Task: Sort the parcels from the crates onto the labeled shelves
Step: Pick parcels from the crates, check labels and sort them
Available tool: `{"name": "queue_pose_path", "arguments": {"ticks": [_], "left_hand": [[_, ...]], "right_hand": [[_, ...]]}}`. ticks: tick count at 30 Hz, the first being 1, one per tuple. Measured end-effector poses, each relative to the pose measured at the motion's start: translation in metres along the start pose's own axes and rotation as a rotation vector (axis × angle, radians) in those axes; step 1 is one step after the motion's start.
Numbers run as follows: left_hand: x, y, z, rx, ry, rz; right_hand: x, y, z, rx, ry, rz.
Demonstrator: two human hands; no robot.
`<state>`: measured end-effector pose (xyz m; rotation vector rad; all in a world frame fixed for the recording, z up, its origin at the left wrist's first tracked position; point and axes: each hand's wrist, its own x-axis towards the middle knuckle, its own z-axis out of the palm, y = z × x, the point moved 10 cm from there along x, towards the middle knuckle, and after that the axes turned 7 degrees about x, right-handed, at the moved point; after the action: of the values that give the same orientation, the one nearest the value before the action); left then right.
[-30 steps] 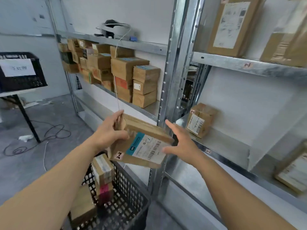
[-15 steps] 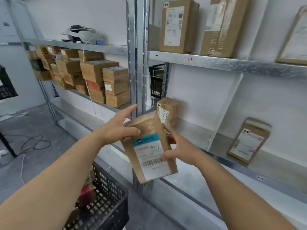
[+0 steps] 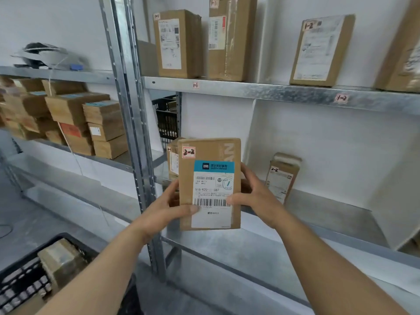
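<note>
While both hands share the load, the grip is a two-sided clamp. The left hand lays its thumb across the front of the parcel near the barcode, with its fingers behind the left edge. The right hand pinches the right edge, thumb on the label and fingers curled round the back. Neither hand has slack.

The parcel stands upright in the air, long axis vertical, label towards the camera, and a red-bordered tag at its top left reads 2-2. It hangs in front of the middle shelf, not yet on it, and partly covers a box marked 2-1 just behind.

A white divider rises behind the parcel's right side. Beyond it a leaning parcel, also marked 2-2, rests against the back wall. The matching bay therefore lies to the right of the grip and further back, so the right hand is the nearer one and would likely lead the reach. The parcel probably goes in upright beside its neighbour. Down at the left, a black crate holds more parcels.
</note>
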<state>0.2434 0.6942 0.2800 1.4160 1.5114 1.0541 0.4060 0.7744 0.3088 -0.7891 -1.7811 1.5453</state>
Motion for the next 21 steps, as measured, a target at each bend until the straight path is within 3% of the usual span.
{"name": "queue_pose_path", "arguments": {"ticks": [8,21], "left_hand": [[0.037,0.024,0.053,-0.12,-0.085,0.069],[0.073,0.069,0.185,0.016,-0.305,0.143]], "right_hand": [[-0.041,0.016,-0.06,-0.097,0.122,0.045],[-0.128,0.025,-0.177,-0.192,0.435,0.021]]}}
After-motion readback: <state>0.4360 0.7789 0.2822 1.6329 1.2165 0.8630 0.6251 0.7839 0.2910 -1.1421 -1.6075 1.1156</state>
